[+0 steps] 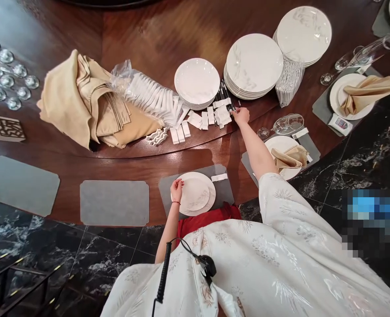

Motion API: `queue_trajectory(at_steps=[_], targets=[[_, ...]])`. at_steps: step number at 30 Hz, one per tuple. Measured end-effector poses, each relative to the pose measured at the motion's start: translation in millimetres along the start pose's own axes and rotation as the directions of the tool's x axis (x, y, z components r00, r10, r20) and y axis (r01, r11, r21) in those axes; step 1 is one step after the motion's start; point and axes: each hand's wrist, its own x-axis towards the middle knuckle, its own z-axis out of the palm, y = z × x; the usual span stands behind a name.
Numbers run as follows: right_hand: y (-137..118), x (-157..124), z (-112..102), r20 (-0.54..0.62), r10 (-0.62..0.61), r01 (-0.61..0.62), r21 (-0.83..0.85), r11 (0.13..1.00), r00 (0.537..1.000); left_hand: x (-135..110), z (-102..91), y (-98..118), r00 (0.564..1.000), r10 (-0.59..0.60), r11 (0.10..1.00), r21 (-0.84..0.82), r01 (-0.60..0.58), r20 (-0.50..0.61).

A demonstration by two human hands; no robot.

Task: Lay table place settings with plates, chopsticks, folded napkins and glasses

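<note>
My left hand [177, 190] sits at the rim of a small white plate [196, 192], its fingers curled over the edge. That plate lies on a larger white plate [208, 200] on a grey placemat [223, 185]. My right arm stretches across the dark wooden table [131, 171], and my right hand [241, 116] is next to a bundle of black-handled cutlery [225, 94] and white paper sleeves [214, 113]. Whether my right hand holds anything is hidden. A stack of marble-patterned plates [254, 66] stands just beyond it.
More plate stacks [303, 35] [196, 83] stand on the wooden table, with tan napkins [82, 101] and a plastic bag of white items [145, 92] to the left. Bare grey placemats [114, 203] lie near the table edge. Laid settings with glasses stand at right, above a black marble floor [98, 255].
</note>
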Motion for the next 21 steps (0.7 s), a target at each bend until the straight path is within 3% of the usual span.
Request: queue_trajectory(at_steps=[7,11,14,17,19,21], targets=[[2,-13,-19,0.026,0.016,-0.017,0.035,0.999,1.000,-9,9.6,14,0.999,0.003,0.999,-0.047,-0.001,0.040],[5,-52,-38,0.093,0.043,-0.056,0.139,0.989,0.995,-14,6.1,19,0.998,0.038,0.997,-0.071,-0.035,0.047],[21,-118,-57,0.158,0.088,-0.130,0.275,0.953,0.983,-13,11.3,23,0.993,0.093,0.995,-0.044,-0.090,0.070],[44,-214,-74,0.260,0.079,-0.192,0.442,0.876,0.962,-13,27.4,30,0.967,0.199,0.977,0.040,-0.207,0.158],[59,-284,-82,0.358,0.059,-0.242,0.492,0.836,0.932,-18,41.9,37,0.914,0.310,0.923,0.147,-0.355,0.261],[70,-351,-86,0.472,0.007,-0.285,0.521,0.804,0.882,-26,56.6,43,0.797,0.431,0.776,0.277,-0.566,0.422]])
